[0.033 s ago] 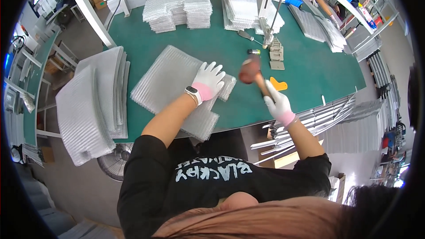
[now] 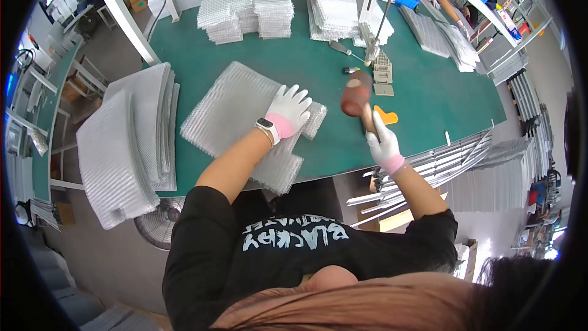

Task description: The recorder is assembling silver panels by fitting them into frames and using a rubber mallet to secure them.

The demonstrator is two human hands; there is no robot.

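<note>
Left hand spread flat, mesh beneath it; right hand gripping mallet, head just ahead. Stray leftward swing could bruise left hand or dent mesh.

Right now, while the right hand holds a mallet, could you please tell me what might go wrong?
1. The left hand lies spread on the mesh-like panel, so if the right hand swung the mallet too far left, it could hit the left hand.
2. Such a stray blow might also dent the panel.
3. The small dark cylinder appears close to the mallet and could be knocked away.
</note>
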